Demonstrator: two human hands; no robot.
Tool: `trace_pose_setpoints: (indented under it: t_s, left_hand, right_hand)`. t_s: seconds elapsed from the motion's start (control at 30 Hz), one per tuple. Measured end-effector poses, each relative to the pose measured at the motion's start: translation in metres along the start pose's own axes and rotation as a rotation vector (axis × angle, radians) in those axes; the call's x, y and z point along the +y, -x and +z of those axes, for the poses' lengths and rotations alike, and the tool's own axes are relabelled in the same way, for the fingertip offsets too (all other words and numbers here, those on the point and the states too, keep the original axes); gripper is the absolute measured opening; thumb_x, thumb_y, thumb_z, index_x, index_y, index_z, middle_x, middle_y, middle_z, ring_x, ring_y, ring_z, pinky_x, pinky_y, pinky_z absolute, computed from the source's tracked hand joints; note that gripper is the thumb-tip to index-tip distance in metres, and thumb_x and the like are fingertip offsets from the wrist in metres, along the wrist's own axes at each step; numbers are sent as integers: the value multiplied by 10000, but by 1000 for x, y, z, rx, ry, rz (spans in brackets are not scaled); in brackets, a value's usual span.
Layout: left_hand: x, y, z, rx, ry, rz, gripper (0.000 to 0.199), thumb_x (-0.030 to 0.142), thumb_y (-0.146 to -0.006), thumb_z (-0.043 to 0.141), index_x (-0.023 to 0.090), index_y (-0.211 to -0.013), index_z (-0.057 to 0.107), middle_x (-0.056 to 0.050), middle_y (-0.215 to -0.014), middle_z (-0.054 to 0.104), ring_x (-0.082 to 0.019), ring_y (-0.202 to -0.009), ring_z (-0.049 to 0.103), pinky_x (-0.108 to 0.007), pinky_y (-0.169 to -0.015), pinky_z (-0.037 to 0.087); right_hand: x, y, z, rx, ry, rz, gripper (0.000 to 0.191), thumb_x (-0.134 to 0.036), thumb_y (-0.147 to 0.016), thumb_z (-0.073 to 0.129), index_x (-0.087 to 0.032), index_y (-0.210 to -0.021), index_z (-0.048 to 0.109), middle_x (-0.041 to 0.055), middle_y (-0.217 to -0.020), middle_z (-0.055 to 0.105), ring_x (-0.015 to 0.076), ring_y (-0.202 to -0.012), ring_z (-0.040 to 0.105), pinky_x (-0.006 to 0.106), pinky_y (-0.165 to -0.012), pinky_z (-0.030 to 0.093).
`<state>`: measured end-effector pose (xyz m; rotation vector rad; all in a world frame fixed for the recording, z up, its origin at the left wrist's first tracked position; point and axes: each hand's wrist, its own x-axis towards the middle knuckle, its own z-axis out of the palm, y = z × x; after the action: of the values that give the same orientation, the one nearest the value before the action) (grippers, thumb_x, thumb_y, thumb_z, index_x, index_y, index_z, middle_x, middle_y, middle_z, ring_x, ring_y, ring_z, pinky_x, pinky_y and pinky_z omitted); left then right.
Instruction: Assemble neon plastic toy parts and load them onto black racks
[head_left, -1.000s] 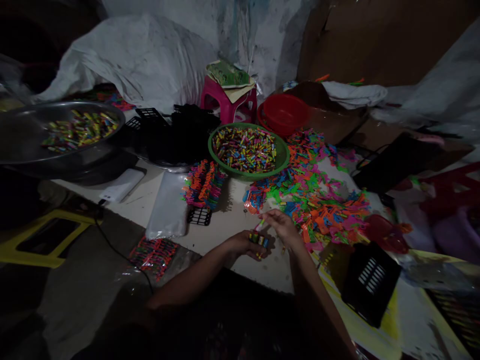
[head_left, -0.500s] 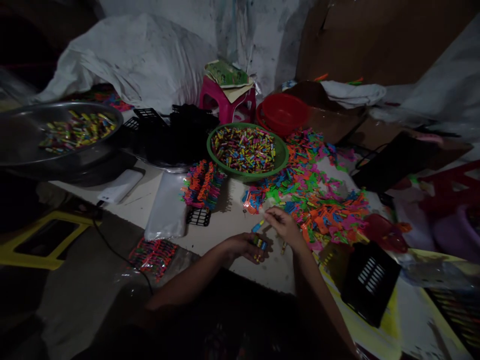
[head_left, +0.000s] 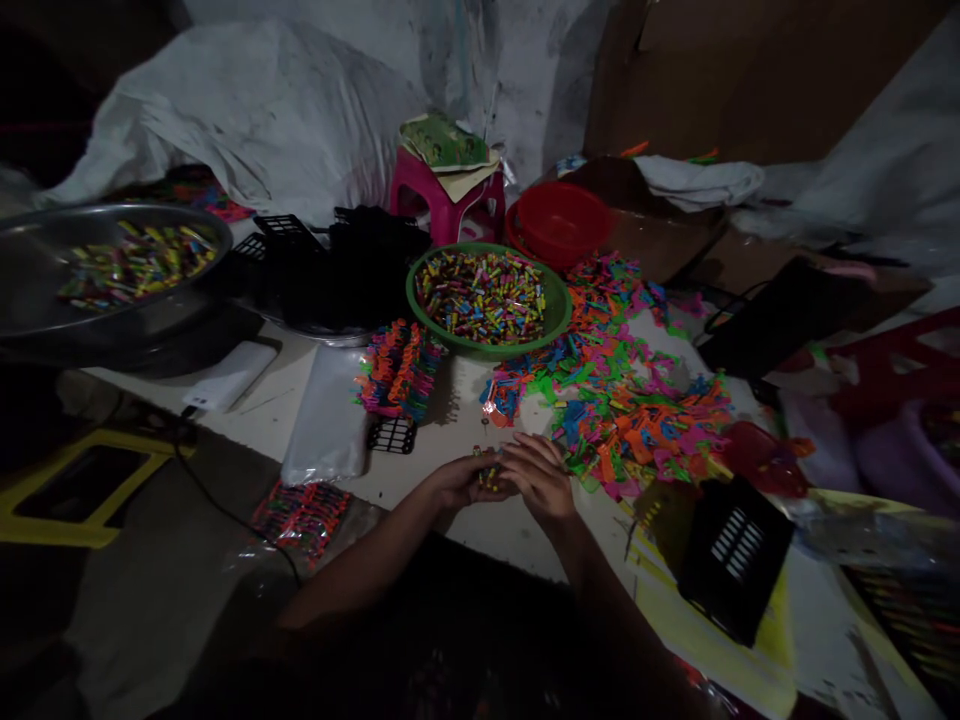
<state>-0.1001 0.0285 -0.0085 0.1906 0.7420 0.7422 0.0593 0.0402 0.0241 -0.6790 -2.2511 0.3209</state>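
Above the front of the white table [head_left: 457,400], my left hand [head_left: 459,484] is curled around several small colourful cylinders [head_left: 489,478], partly hidden by the fingers. My right hand [head_left: 538,478] lies against them from the right, its fingers stretched out over the cylinders and meeting the left fingertips. Just beyond the hands rests a small ring-shaped piece [head_left: 485,422]. To their right spreads a loose heap of bright plastic pieces [head_left: 622,430] in orange, green, blue and pink. A green basin [head_left: 491,350] full of similar cylinders stands behind.
A steel bowl [head_left: 217,245] with more cylinders sits at far left, near black plastic racks [head_left: 360,265]. Clear bags [head_left: 326,420] and a bundle of orange-topped pieces [head_left: 397,370] lie left of the hands. At right is a black slotted holder [head_left: 739,560]; red basins [head_left: 566,220] stand behind.
My right hand has come down and left, from holding a blue-and-yellow cylinder apart to lying over the cylinders in my left hand. My left hand has risen slightly and moved left.
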Motion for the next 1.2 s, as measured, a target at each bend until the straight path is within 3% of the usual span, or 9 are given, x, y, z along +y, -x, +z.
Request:
trace_pose_setpoints:
  t_s: [0.13,0.23,0.37,0.53,0.67,0.77,0.9,1.03,1.2]
  left_hand:
    - [2,1,-8,11,49,64,171,202,-727,655,120,-872,618,-45,-736,669,-123,-640,623,-221,-612,501]
    - [10,8,-13,98,93,90,136,120,-691,673,104,-812,612,-44,-701,659,-129,-626,625,-245,-636,516]
    - [19,17,-12,187,189,154,72,93,-712,639,103,-765,592,-26,-632,637,-126,-553,610,-290,-619,538]
    - [17,23,-14,199,296,255,54,140,-751,613,117,-787,580,-33,-674,649,-137,-592,625,-313,-630,545]
    - [15,25,-21,212,262,253,151,124,-688,679,109,-812,594,-24,-649,637,-119,-566,608,-286,-615,532]
    - [10,21,-18,208,169,313,249,110,-580,750,116,-777,598,0,-608,618,-116,-553,596,-283,-615,518]
    - [-1,12,-2,221,-18,495,346,178,-486,796,124,-767,602,-4,-642,627,-129,-582,593,-268,-597,483]
    - [-4,11,8,321,-294,669,334,226,-496,782,138,-776,623,2,-677,629,-106,-604,563,-237,-618,450]
    - [1,15,6,374,-479,753,284,252,-540,750,150,-774,624,1,-702,630,-106,-635,554,-236,-653,436]
  right_hand:
    - [1,-3,11,-159,-171,5,279,-308,-863,469,-246,-1103,597,36,-1202,580,194,-1162,486,402,-994,372]
    - [14,-13,24,-78,-217,327,328,-370,-883,394,-226,-1088,606,49,-1076,645,171,-993,589,336,-867,463]
    - [50,-37,50,70,191,729,375,-439,-806,487,-164,-1016,634,116,-980,635,233,-915,567,371,-805,438]
    - [71,-43,73,35,445,755,397,-433,-702,603,-153,-984,601,147,-1014,573,282,-950,490,404,-794,378]
    - [60,-21,67,70,123,693,176,-366,-710,579,-194,-723,549,53,-757,595,193,-767,533,330,-719,406]
    - [43,-5,56,256,-326,921,239,-406,-680,596,-213,-660,457,-42,-535,521,128,-534,511,275,-570,425]
    - [18,4,47,517,-849,1183,392,-407,-554,721,-206,-783,474,-33,-640,623,130,-543,585,275,-547,473]
    - [1,5,43,542,-915,1209,497,-356,-528,758,-207,-947,538,9,-793,678,148,-636,626,271,-560,492]
    - [-6,5,40,416,-758,1124,312,-415,-615,693,-214,-836,603,-13,-673,657,139,-568,592,271,-544,481]
